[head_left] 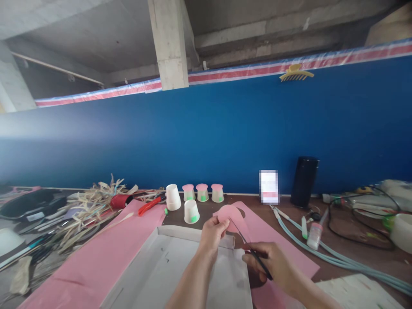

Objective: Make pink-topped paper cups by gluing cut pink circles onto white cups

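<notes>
My left hand [212,234] pinches the lower edge of a round pink paper piece [227,213] above the cardboard tray's far edge. In my right hand [272,262] is a slim dark brush-like tool [240,233], slanting up to the left, its tip at the pink piece. The tip is too small to make out. Behind my hands stand several upturned paper cups; a pink-topped cup [217,194] is nearest the paper piece. A white cup [191,212] with a green patch stands in front, and a plain white cup stack [173,197] is at its left.
Below my arms lies a shallow white tray [180,266]. Pink sheets [93,262] flank it. Red scissors-like handles [149,207] and a heap of pale strips [93,201] are left. A pale blue cable [322,253], small bottle [314,236] and black cylinder [304,182] stand right.
</notes>
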Demonstrator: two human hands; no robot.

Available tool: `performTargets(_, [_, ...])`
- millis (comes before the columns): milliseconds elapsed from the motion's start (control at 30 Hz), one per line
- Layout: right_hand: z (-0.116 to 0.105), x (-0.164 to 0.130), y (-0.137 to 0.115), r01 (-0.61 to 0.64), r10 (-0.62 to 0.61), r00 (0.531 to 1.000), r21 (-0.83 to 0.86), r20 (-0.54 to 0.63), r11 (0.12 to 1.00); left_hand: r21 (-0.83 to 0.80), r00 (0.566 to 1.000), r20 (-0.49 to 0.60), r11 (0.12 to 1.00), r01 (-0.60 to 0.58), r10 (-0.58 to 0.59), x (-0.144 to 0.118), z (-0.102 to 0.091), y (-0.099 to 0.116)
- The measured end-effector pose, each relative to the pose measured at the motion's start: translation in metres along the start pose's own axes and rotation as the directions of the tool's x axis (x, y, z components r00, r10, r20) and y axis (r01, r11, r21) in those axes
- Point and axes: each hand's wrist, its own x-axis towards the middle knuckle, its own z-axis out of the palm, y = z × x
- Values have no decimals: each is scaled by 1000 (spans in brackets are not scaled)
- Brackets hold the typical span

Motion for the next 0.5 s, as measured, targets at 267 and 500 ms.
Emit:
performTargets(267, [-1,-3,0,21,-22,1000,-58,-13,998,3,1000,-1,1000,7,-7,-2,1,3])
performTargets(500, [-1,-6,-6,13,-15,999,-51,-47,999,-2,1000,-15,1000,22,-22,-3,3,6])
